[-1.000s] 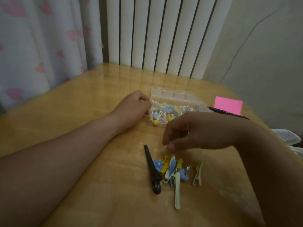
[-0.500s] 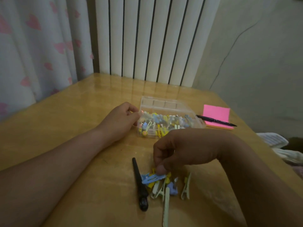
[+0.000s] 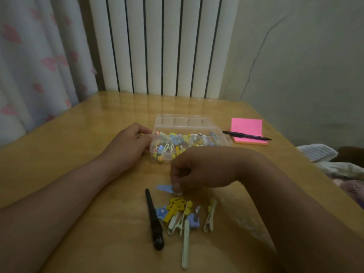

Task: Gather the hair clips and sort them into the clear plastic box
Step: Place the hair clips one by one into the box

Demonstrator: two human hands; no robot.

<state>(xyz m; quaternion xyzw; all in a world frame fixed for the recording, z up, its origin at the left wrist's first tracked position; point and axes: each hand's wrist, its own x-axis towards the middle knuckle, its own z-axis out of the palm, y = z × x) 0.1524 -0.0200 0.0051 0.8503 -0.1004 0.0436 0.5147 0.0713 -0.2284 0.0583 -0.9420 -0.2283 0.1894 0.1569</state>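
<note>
no readable text, no labels, no numbers (dim, blurred view)

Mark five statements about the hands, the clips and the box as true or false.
1. The right hand pinches a blue hair clip. True.
2. The black pen lies across the pink sticky notes. True.
3. The left hand rests on the sticky notes. False: it holds the left end of the clear plastic box.
4. The box is empty. False: many coloured clips lie in it.
5. The long black clip lies inside the box. False: it lies on the table, just left of the loose pile of clips.
</note>
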